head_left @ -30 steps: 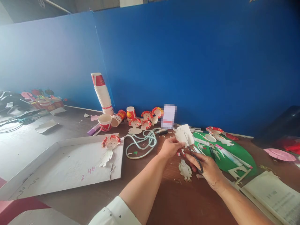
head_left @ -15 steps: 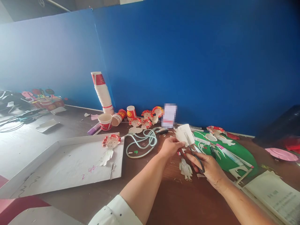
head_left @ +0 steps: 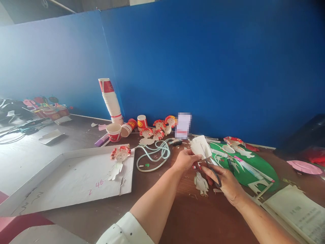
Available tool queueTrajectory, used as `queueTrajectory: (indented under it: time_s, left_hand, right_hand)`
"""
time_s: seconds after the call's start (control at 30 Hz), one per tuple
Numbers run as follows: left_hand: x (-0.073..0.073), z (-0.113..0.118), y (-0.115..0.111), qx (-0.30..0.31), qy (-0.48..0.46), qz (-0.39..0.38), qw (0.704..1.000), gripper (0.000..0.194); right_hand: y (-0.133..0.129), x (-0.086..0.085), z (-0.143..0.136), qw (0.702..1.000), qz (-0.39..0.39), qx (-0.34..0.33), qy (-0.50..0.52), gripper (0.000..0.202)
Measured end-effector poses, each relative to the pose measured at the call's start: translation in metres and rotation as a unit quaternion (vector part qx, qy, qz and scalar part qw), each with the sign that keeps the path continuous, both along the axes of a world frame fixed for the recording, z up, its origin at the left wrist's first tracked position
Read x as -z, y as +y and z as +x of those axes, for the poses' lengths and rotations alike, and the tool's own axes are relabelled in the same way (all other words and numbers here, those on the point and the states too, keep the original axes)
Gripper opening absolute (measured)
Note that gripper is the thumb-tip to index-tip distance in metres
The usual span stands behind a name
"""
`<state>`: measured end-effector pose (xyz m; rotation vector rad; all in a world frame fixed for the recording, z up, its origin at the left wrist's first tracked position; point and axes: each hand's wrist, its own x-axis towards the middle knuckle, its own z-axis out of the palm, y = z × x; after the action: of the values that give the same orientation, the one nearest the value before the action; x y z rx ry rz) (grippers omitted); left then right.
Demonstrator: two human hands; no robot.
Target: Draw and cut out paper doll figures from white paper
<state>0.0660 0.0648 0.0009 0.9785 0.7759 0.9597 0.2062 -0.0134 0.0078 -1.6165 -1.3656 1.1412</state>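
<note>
A piece of white paper (head_left: 202,146) is pinched at its lower left edge by my left hand (head_left: 186,159). Dark-handled scissors (head_left: 215,176) are in my right hand (head_left: 225,183), with fingers round the handles and the blades lying across the paper. Just below the hands, a cut-out paper figure (head_left: 201,184) lies on the brown table (head_left: 198,220), with small paper scraps around it. A green round mat (head_left: 264,162) to the right bears markers, paper strips and another paper figure with a red fringed head.
A white shallow box (head_left: 76,179) at the left holds a fringed figure (head_left: 120,154). Behind stand stacked paper cups (head_left: 111,105), with a pale cable (head_left: 152,169) nearer. An open book (head_left: 297,210) lies right; a blue partition (head_left: 203,67) rises behind.
The paper and the scissors have shifted very slightly. Both hands keep their hold, and the other objects look unchanged.
</note>
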Motion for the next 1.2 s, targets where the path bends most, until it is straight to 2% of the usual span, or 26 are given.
queueTrajectory:
  time_s: [0.33, 0.77, 1.2]
  left_hand:
    - [0.0070, 0.0022, 0.0034, 0.004, -0.010, 0.012, 1.000, 0.016]
    - [0.0025, 0.0007, 0.0001, 0.005, 0.003, 0.012, 1.000, 0.016]
    - [0.0009, 0.0009, -0.0004, 0.000, -0.021, -0.002, 1.000, 0.017]
  right_hand:
    - [0.0009, 0.0041, 0.0039, 0.999, 0.024, -0.009, -0.022, 0.044]
    - [-0.0013, -0.0008, -0.0024, 0.999, 0.022, 0.026, -0.023, 0.045]
    - [-0.0013, 0.0009, -0.0010, 0.999, 0.032, 0.018, -0.020, 0.043]
